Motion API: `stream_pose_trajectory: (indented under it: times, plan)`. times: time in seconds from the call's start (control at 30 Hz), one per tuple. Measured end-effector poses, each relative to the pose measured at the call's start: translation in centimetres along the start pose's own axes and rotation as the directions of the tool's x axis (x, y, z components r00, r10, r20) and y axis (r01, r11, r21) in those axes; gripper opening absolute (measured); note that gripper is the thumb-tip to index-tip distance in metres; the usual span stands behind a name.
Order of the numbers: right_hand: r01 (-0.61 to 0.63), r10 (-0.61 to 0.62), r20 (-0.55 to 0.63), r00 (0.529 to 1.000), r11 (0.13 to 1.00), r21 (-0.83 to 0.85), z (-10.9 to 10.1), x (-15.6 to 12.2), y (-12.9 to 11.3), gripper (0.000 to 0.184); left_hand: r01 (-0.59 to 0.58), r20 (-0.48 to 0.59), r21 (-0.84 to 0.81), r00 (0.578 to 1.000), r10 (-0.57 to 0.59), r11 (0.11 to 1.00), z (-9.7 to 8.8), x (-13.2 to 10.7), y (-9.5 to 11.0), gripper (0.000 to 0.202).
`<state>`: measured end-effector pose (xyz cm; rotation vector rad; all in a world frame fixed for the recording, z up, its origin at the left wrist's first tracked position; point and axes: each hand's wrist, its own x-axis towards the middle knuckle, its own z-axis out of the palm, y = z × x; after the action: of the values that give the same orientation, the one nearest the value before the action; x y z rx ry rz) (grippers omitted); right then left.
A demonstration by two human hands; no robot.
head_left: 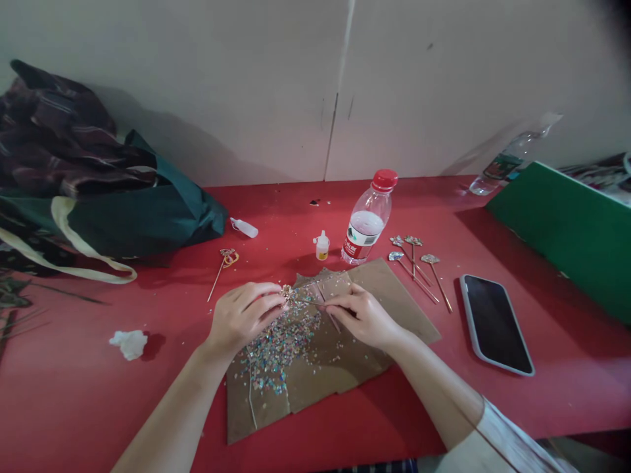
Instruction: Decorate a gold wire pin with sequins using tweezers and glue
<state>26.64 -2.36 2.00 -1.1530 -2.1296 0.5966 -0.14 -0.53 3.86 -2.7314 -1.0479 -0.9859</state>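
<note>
1. My left hand (pixel 241 316) is pinching a glitter-topped pick (pixel 286 293) near its head
2. My right hand (pixel 362 316) is pinching the pick's stem, just beside my left hand
3. Loose glitter (pixel 280 351) is scattering across cardboard (pixel 389 295) beneath both hands

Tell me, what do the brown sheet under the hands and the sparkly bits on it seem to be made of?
The sheet looks like matte brown cardboard, with creased flaps. The flakes seem glitter, plastic or foil, too small to tell; they glint in many colours.
</note>
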Motion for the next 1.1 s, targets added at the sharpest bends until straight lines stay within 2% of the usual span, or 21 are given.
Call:
stream_pose_trajectory:
  times: [0.07, 0.13, 0.17, 0.27, 0.4, 0.47, 0.53, 0.67, 0.83, 0.97, 1.03, 1.1]
  plan:
    - [0.009, -0.010, -0.047, 0.999, 1.000, -0.025, 0.1, 0.0, 0.2, 0.020, 0.055, 0.049, -0.065, 0.997, -0.052, 0.996, 0.0, 0.2, 0.0, 0.027]
    - [0.039, -0.043, -0.087, 0.995, 0.998, -0.043, 0.2, 0.0, 0.3, 0.019, 0.192, 0.110, -0.134, 0.978, -0.178, 0.972, 0.2, 0.4, 0.1, 0.034]
    - [0.061, -0.066, -0.103, 0.992, 0.997, -0.046, 0.2, 0.0, 0.3, 0.019, 0.292, 0.135, -0.158, 0.953, -0.272, 0.943, 0.4, 0.4, 0.2, 0.036]
    - [0.113, -0.120, -0.137, 0.983, 0.992, -0.059, 0.3, 0.0, 0.3, 0.018, 0.545, 0.201, -0.219, 0.837, -0.509, 0.809, 1.2, 0.5, 0.6, 0.037]
    - [0.133, -0.141, -0.116, 0.983, 0.988, -0.074, 0.6, 0.0, 0.2, 0.018, 0.667, 0.315, -0.327, 0.745, -0.588, 0.669, 1.6, 0.7, 0.9, 0.027]
    - [0.141, -0.147, -0.098, 0.984, 0.987, -0.072, 0.7, -0.1, 0.1, 0.018, 0.708, 0.357, -0.357, 0.706, -0.612, 0.609, 1.5, 0.9, 0.8, 0.027]
    - [0.149, -0.156, -0.099, 0.983, 0.986, -0.078, 0.8, -0.1, 0.2, 0.017, 0.722, 0.375, -0.372, 0.691, -0.618, 0.583, 1.4, 0.9, 0.7, 0.030]
    - [0.172, -0.184, -0.100, 0.978, 0.978, -0.114, 0.8, 0.0, 0.3, 0.017, 0.708, 0.385, -0.351, 0.706, -0.594, 0.613, 1.3, 1.0, 0.6, 0.033]
    - [0.191, -0.206, -0.092, 0.974, 0.970, -0.150, 0.7, -0.1, 0.1, 0.017, 0.726, 0.410, -0.333, 0.686, -0.601, 0.602, 1.3, 1.1, 1.2, 0.035]
    - [0.175, -0.187, -0.116, 0.976, 0.979, -0.103, 0.8, -0.1, 0.0, 0.017, 0.711, 0.387, -0.322, 0.701, -0.599, 0.625, 1.4, 1.2, 1.6, 0.038]
    - [0.133, -0.139, -0.124, 0.982, 0.989, -0.057, 0.8, -0.1, 0.0, 0.017, 0.743, 0.386, -0.368, 0.669, -0.635, 0.559, 1.4, 1.3, 1.8, 0.040]
    - [0.086, -0.089, -0.133, 0.987, 0.996, -0.024, 0.6, -0.1, -0.1, 0.018, 0.774, 0.420, -0.501, 0.608, -0.674, 0.386, 1.4, 1.5, 2.1, 0.040]
